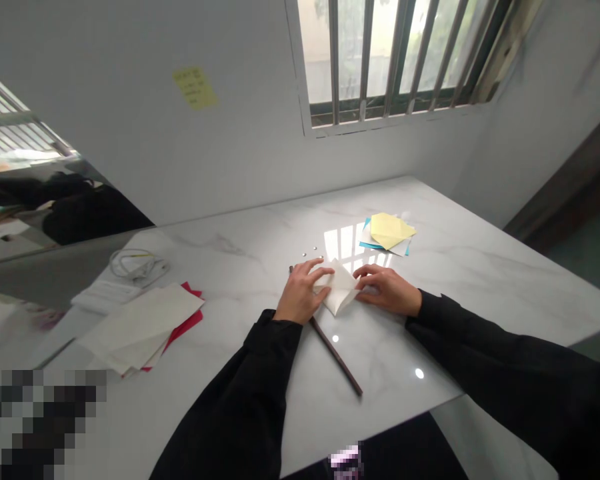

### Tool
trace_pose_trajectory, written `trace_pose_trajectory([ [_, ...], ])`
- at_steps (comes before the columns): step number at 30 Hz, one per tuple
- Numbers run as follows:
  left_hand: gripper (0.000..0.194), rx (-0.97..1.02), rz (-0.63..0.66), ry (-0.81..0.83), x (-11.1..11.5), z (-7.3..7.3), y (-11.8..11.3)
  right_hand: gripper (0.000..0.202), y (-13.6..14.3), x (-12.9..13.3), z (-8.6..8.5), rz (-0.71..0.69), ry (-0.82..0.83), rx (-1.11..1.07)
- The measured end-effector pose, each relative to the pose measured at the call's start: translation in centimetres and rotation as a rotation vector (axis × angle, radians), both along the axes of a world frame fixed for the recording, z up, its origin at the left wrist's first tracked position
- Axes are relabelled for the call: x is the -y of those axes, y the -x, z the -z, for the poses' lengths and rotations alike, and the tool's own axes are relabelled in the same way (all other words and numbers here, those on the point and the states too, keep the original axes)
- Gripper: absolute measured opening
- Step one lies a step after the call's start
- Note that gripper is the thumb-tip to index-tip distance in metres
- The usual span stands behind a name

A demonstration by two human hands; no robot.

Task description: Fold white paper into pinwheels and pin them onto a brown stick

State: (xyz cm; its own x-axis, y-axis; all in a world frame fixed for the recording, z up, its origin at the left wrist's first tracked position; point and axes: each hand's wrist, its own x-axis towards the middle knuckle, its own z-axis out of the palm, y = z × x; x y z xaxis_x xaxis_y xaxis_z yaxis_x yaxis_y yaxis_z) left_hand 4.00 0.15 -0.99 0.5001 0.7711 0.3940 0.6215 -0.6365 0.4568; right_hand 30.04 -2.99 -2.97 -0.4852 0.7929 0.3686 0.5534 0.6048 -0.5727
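A small folded piece of white paper stands partly raised from the marble-patterned table, between my two hands. My left hand holds its left side, with the thumb and fingers bent around the edge. On the right side, my right hand pinches the paper's corner between thumb and fingers. A thin dark brown stick lies on the table, its upper part passing beneath my left hand.
Yellow, white and blue papers lie at the back right. White and red sheets are stacked at the left, near a coiled white cable. The table meets a wall with a yellow note.
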Motion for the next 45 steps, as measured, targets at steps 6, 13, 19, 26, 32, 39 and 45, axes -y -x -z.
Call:
trace_pose_trajectory([
  [6, 0.028, 0.044, -0.007, 0.054, 2.9, -0.6, 0.7, 0.006, 0.4, 1.4, 0.5, 0.066, -0.134, -0.002],
  [13, 0.025, -0.032, 0.022, 0.153, 4.4, -0.1, 1.5, 0.015, 0.3, 0.9, 0.8, 0.052, 0.027, -0.036],
  [19, 0.005, -0.065, -0.057, 0.119, 4.1, 0.7, 0.9, 0.014, 0.3, 0.7, 0.6, 0.02, 0.069, -0.057],
  [26, 0.009, -0.05, -0.096, 0.135, 4.1, 0.6, 0.7, 0.009, -0.3, 0.7, 0.3, 0.048, 0.158, -0.147],
  [32, 0.009, -0.007, -0.088, 0.143, 4.3, 0.6, 0.7, 0.015, -0.9, 0.5, 0.9, 0.091, 0.287, -0.231],
  [39, 0.02, 0.039, -0.082, 0.138, 3.9, 0.4, 0.3, 0.012, -1.0, 0.4, 0.7, 0.084, 0.296, -0.244],
  [45, 0.032, 0.177, -0.049, 0.175, 1.8, -0.1, -0.2, 0.013, -0.9, 0.2, 0.6, 0.07, 0.328, -0.273],
])
